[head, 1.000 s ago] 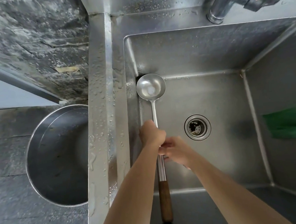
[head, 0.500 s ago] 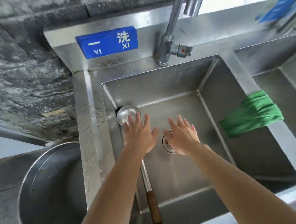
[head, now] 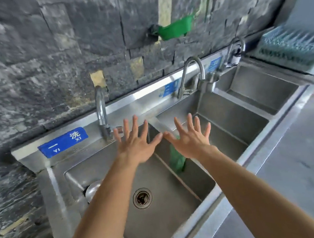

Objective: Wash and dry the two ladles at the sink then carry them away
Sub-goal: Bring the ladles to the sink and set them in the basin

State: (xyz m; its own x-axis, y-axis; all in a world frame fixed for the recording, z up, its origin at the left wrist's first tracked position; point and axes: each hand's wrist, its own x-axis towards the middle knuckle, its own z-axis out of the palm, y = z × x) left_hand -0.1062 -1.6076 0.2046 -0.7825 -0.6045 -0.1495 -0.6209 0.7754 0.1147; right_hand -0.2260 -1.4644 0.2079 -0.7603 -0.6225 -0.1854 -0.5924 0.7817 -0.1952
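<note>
Stainless steel is filling the head view: a three-basin sink [head: 103, 169] is running from 8 o'clock toward 2 o'clock below a dark stone wall [head: 49, 62]. Both arms are reaching forward over the nearest basin. The left hand [head: 135, 146] is hovering at centre with fingers spread wide, gripping nothing; the right hand [head: 191, 142] is hovering just beside it at 3 o'clock, equally splayed and empty, the two thumbs nearly meeting. One ladle [head: 91, 189] is lying in the nearest basin at 8 o'clock of the drain [head: 142, 198], its bowl showing beside the left forearm and its wooden handle peeking out at the bottom edge. A green cloth [head: 176, 160] is draping over the divider below the right hand. A blue sign [head: 62, 142] is sitting left of the nearest faucet [head: 101, 113].
</note>
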